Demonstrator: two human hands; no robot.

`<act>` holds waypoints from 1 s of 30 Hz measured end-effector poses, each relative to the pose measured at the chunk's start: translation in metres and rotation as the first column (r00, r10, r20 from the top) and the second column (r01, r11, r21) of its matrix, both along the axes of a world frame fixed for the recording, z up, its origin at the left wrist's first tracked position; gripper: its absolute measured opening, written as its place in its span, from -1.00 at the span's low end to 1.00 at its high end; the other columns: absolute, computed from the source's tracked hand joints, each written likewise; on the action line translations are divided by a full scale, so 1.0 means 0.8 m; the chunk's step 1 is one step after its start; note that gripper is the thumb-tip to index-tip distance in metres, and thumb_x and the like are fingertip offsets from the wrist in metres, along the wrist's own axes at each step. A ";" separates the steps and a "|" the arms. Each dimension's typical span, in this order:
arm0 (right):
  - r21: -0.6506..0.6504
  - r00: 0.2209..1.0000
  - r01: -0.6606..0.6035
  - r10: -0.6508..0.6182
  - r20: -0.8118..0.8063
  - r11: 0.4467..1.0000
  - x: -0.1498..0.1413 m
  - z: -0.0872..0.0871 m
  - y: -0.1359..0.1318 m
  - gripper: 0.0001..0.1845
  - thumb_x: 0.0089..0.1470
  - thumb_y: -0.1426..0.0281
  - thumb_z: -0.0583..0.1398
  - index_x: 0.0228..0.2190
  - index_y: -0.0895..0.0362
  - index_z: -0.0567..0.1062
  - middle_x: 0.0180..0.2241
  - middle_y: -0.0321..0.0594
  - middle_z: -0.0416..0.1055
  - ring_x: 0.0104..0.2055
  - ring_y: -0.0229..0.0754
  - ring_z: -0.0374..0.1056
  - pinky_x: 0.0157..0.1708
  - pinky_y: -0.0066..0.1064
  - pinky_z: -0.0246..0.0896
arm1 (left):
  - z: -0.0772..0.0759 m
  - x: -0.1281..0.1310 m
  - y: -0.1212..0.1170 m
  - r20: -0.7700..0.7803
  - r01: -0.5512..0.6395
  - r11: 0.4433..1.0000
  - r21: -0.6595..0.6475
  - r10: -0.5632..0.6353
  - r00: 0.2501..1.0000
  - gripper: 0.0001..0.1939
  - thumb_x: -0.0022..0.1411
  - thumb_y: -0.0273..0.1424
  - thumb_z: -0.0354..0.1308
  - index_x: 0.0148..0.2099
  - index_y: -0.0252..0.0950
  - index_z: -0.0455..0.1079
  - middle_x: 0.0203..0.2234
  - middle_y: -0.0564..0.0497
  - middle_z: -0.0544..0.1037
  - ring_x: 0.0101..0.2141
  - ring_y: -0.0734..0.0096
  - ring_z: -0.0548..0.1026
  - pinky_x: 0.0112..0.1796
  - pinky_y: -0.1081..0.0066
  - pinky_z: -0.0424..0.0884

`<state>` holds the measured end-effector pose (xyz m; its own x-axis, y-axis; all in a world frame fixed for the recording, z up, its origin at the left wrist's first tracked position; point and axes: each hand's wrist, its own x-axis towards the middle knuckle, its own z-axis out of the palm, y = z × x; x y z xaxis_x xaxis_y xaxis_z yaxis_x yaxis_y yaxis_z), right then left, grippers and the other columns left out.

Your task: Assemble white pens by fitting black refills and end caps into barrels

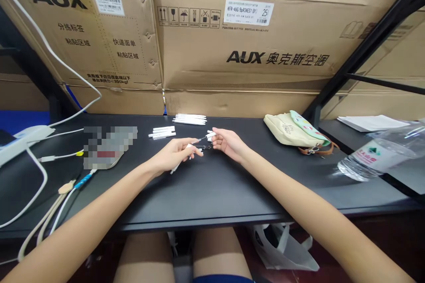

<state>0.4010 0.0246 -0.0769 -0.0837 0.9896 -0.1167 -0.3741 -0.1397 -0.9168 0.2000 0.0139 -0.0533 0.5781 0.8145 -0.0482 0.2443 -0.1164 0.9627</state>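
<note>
My left hand (177, 152) is closed around a white pen barrel (175, 170), whose end sticks out below the fingers. Another short white piece shows at its thumb. Between the fingertips of my right hand (229, 143) is a white pen part (210, 134), and a thin dark refill runs from it toward my left hand. Several dark pen refills (203, 147) lie on the table between the hands. Behind them is a row of white pens (190, 119), with a smaller group of white pen barrels (162, 132) to the left. My fingers partly hide the pieces held.
A pixelated device (111, 148) with cables lies left, near a white power strip (25, 141). On the right are a cream pouch (285, 129), a water bottle (375, 157) and papers (368, 123). Cardboard boxes (239, 75) stand behind the black table (212, 203).
</note>
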 end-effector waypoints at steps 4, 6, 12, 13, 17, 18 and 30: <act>0.054 0.997 -0.043 0.039 0.063 0.998 -0.004 0.000 -0.004 -0.73 -0.14 0.28 0.33 -0.58 0.21 0.42 -0.64 -0.28 0.40 -0.64 -0.38 0.29 -0.60 -0.56 0.27 | -0.004 -0.001 0.003 -0.030 0.041 0.999 0.014 -0.040 0.999 -0.38 0.16 -0.22 0.08 0.18 -0.49 0.18 -0.24 -0.19 0.56 -0.42 0.48 0.33 -0.45 0.49 0.23; 0.085 0.994 -0.068 0.060 0.096 0.994 -0.007 0.001 -0.007 -0.68 -0.18 0.23 0.35 -0.59 0.20 0.40 -0.64 -0.29 0.40 -0.64 -0.38 0.29 -0.59 -0.55 0.27 | -0.004 -0.001 0.003 -0.049 0.066 0.997 0.027 -0.064 0.997 -0.39 0.17 -0.21 0.07 0.17 -0.48 0.18 -0.23 -0.18 0.55 -0.45 0.51 0.31 -0.48 0.51 0.22; 0.190 0.940 -0.255 0.197 0.278 0.948 -0.010 0.005 -0.016 -0.68 -0.20 0.21 0.35 -0.49 0.22 0.50 -0.59 -0.29 0.42 -0.60 -0.38 0.28 -0.59 -0.51 0.29 | 0.001 0.001 -0.004 -0.117 0.205 0.979 0.000 -0.204 0.972 -0.48 0.19 -0.17 0.03 0.11 -0.36 0.25 -0.22 -0.15 0.54 -0.61 0.61 0.24 -0.63 0.56 0.11; 0.195 0.918 -0.306 0.235 0.320 0.932 -0.009 0.006 -0.017 -0.69 -0.21 0.22 0.35 -0.47 0.22 0.52 -0.57 -0.28 0.43 -0.58 -0.37 0.29 -0.58 -0.50 0.30 | 0.001 0.001 -0.005 -0.124 0.222 0.975 0.000 -0.220 0.968 -0.49 0.20 -0.17 0.02 0.11 -0.36 0.24 -0.23 -0.15 0.55 -0.63 0.62 0.21 -0.65 0.56 0.09; 0.204 0.824 -0.447 0.312 0.473 0.871 -0.004 0.010 -0.019 -0.68 -0.20 0.23 0.35 -0.42 0.21 0.55 -0.47 -0.24 0.48 -0.54 -0.35 0.34 -0.53 -0.47 0.32 | -0.002 -0.002 -0.004 -0.134 0.269 0.962 0.050 -0.261 0.956 -0.53 0.21 -0.15 0.01 0.04 -0.37 0.26 -0.30 -0.13 0.56 -0.63 0.62 0.17 -0.62 0.55 0.08; 0.210 0.813 -0.450 0.301 0.498 0.868 -0.004 0.010 -0.020 -0.68 -0.20 0.23 0.34 -0.42 0.21 0.55 -0.48 -0.24 0.49 -0.55 -0.34 0.35 -0.53 -0.47 0.32 | -0.003 -0.003 -0.003 -0.141 0.276 0.959 0.067 -0.265 0.954 -0.54 0.21 -0.15 0.01 0.02 -0.38 0.28 -0.31 -0.13 0.56 -0.62 0.61 0.17 -0.61 0.54 0.08; 0.189 0.729 -0.485 0.276 0.627 0.854 0.010 0.020 -0.018 -0.57 -0.12 0.17 0.30 -0.25 0.18 0.44 -0.45 -0.24 0.51 -0.50 -0.31 0.38 -0.57 -0.52 0.26 | -0.002 -0.001 -0.003 -0.223 0.270 0.951 0.149 -0.234 0.947 -0.59 0.23 -0.15 -0.03 -0.16 -0.39 0.42 -0.40 -0.04 0.54 -0.62 0.60 0.14 -0.58 0.52 0.03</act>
